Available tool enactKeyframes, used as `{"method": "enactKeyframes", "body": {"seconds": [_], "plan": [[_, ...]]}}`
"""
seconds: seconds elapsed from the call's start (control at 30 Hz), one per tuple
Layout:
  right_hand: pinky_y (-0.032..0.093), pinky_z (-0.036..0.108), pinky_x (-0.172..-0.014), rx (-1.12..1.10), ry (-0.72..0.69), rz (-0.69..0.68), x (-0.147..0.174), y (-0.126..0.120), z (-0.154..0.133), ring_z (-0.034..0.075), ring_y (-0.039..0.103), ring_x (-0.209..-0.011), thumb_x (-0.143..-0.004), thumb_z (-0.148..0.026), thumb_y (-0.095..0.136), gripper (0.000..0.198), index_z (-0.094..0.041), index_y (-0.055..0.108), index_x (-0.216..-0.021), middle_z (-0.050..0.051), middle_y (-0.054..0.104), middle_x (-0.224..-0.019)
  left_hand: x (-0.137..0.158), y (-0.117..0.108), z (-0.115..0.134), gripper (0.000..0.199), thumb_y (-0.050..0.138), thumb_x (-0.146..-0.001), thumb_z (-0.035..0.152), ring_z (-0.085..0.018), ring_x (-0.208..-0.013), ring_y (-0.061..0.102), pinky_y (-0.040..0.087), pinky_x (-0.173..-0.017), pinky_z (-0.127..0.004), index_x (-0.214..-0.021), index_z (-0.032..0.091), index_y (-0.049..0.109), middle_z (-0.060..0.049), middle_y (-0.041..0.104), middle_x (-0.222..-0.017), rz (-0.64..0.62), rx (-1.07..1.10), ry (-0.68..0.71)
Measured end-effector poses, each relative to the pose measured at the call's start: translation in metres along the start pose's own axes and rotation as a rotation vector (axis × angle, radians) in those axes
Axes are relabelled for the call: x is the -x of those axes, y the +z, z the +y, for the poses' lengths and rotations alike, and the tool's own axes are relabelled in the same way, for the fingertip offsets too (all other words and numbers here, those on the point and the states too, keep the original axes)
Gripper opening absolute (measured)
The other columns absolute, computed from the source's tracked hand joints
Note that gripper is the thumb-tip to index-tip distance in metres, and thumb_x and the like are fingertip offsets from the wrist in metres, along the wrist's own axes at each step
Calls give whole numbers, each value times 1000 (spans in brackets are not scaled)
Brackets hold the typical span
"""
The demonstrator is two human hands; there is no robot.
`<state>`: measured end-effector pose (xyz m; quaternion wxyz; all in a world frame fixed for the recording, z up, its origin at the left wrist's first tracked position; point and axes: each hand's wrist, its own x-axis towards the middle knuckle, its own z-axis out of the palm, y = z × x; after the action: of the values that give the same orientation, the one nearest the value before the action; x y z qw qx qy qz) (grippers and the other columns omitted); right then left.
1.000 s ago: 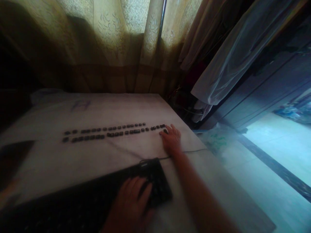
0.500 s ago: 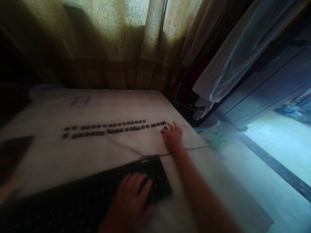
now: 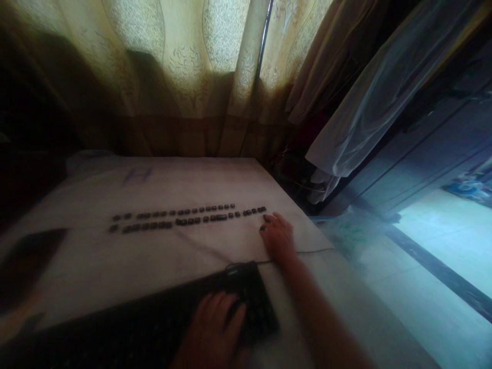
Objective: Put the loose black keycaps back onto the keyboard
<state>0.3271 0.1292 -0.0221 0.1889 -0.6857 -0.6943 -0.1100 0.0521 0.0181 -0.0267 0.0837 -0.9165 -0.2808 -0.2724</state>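
Note:
A black keyboard [image 3: 126, 320] lies across the near side of the table. My left hand [image 3: 217, 323] rests on its right part, fingers spread and stretched out, slightly blurred. Farther off, my right hand [image 3: 279, 237] is low over the table at the right end of the rows of loose keys. Small dark keycaps [image 3: 262, 228] show at its fingertips, its fingers curled about them; how firm the hold is stays hidden. Two long rows of black keycaps [image 3: 188, 221] run from left to right beyond the keyboard.
A cable [image 3: 315, 251] runs from the keyboard under my right wrist to the table's right edge. At left lies a dark flat object [image 3: 33, 256]. Patterned curtains [image 3: 184, 77] hang behind the white-covered table [image 3: 192, 179]. White cloth [image 3: 346, 133] and a plastic bag [image 3: 349, 230] are at right.
The view has tilted up, so table and hands sit lower in the picture. My right hand's fingers are drawn in closer round the keycaps. My left hand remains on the keyboard.

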Motion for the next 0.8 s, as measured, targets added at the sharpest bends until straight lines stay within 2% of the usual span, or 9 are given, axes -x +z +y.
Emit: {"method": "enactKeyframes", "body": {"seconds": [0.1, 0.17, 0.27, 0.33, 0.4, 0.5, 0.63, 0.8], "plan": [[39, 49, -99, -112, -15, 58, 9, -5, -4, 32, 48, -126, -88, -19, 52, 17, -18, 67, -94, 15, 64, -123, 0, 1, -1, 40, 55, -88, 33, -27, -106, 61, 53, -88, -40, -125, 20, 59, -11, 65, -118, 6, -10, -1], [46, 43, -90, -277, -20, 68, 21, -12, -8, 27, 60, -108, -87, -20, 51, 17, -19, 65, -95, 13, 67, -111, -1, 0, 0, 40, 55, -87, 32, -28, -105, 62, 55, -86, -41, -124, 19, 60, -11, 66, -117, 8, -28, 10], [51, 32, -69, -546, 19, -12, 45, -25, -17, 19, 63, -76, -87, -22, 50, 16, -22, 63, -95, 7, 68, -92, -4, -4, 2, 40, 55, -85, 29, -29, -104, 64, 57, -83, -43, -123, 18, 60, -13, 66, -117, -8, -36, 6], [50, 29, -62, -657, 68, -91, 62, -35, -25, 17, 61, -70, -86, -22, 53, 13, -22, 63, -94, 4, 67, -87, -6, -8, 4, 41, 55, -84, 27, -30, -105, 64, 58, -83, -45, -124, 18, 60, -13, 65, -119, -34, -26, -18], [49, 28, -62, -732, 91, -166, 74, -46, -32, 17, 61, -70, -84, -21, 56, 13, -22, 64, -93, 3, 67, -86, -7, -11, 7, 41, 55, -84, 26, -31, -107, 63, 58, -84, -47, -124, 17, 59, -14, 64, -121, -54, -6, -44], [50, 30, -69, -786, 42, -236, 83, -58, -40, 18, 62, -76, -82, -19, 59, 14, -23, 65, -94, 3, 68, -88, -9, -13, 10, 41, 54, -85, 25, -32, -110, 62, 56, -87, -49, -125, 17, 58, -15, 63, -123, -80, 28, -72], [49, 36, -81, -757, -78, -263, 84, -66, -44, 21, 63, -89, -81, -17, 62, 15, -24, 68, -93, 5, 71, -92, -9, -15, 13, 41, 55, -86, 23, -31, -112, 60, 55, -90, -49, -126, 17, 57, -14, 60, -127, -106, 51, -103], [49, 37, -82, -708, -133, -303, 83, -68, -42, 22, 62, -90, -80, -15, 65, 17, -22, 70, -95, 6, 71, -95, -8, -14, 14, 43, 56, -87, 24, -32, -116, 58, 53, -94, -51, -129, 17, 56, -15, 59, -129, -142, 88, -125]]}}
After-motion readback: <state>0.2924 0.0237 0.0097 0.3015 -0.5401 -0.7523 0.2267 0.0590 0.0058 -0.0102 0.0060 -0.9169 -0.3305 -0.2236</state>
